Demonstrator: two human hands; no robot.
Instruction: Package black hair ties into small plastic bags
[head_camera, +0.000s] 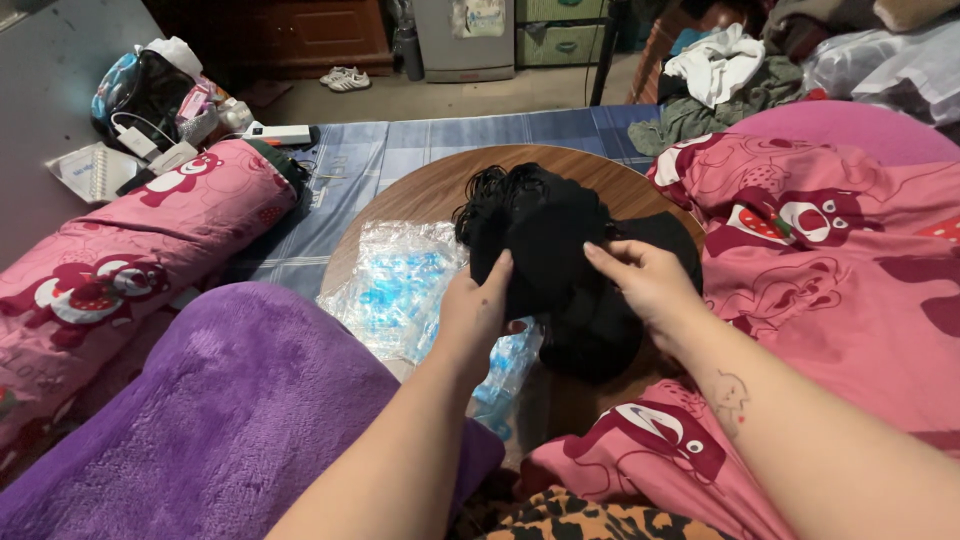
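A bundle of black fabric pieces with thin loops (545, 240) sits over a round wooden table (420, 190). My left hand (472, 312) grips its lower left edge, thumb on top. At the bundle's right side, my right hand (645, 282) pinches the fabric with fingers curled on it. More black pieces (600, 340) lie under the bundle near the table's front edge.
Clear plastic bags with blue print (400, 285) lie on the table's left half. A purple fleece blanket (220, 410) covers my lap at left, a pink cartoon blanket (830, 270) lies at right. A pink bolster (130, 250), chargers and a bag (150, 95) are at far left.
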